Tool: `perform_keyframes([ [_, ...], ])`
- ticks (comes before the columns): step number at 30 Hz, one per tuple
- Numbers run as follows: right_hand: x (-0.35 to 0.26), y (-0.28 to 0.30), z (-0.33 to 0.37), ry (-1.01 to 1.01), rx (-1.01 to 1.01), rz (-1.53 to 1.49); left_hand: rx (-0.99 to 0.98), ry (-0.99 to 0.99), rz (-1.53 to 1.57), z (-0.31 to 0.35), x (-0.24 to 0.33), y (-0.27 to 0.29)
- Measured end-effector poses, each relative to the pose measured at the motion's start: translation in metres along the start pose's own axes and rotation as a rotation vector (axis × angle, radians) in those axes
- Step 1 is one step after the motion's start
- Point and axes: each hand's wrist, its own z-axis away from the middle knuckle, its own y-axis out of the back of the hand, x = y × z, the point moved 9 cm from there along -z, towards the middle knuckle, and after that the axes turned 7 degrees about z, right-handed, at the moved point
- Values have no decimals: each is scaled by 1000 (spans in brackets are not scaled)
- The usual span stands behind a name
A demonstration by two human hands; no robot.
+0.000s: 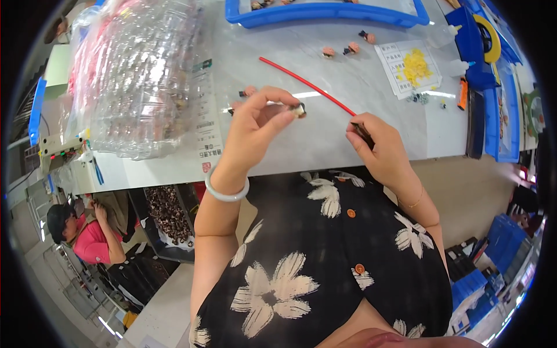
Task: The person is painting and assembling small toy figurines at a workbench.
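Observation:
My left hand [262, 119] is closed, pinching a small dark and cream figurine piece [299, 110] between thumb and forefinger, above the table. My right hand [380, 148] is curled around a dark brown piece [364, 136], mostly hidden by the fingers. A thin red rod [307, 84] slants across the table, its near end beside my right forefinger; I cannot tell whether the hand touches it. Next to my left hand lies a small pink and dark figurine [248, 91], with another partly hidden by the hand. Several similar figurines [351, 48] lie farther back on the right.
A bulky stack of clear plastic-wrapped goods [145, 75] fills the table's left side. A blue tray [325, 17] stands at the back. On the right are yellow bits [415, 66] on a paper sheet [400, 87], squeeze bottles [455, 68] and blue bins [507, 116]. Another person [93, 235] sits at far left.

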Motion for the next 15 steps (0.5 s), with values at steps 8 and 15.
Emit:
perform_keyframes([
  [8,-13,-21,-2,27,-36,-374,-100,32,346,27,-27,-32],
  [15,-6,-36,0,-101,-88,-421,-4,-245,-72,34,-16,-21],
])
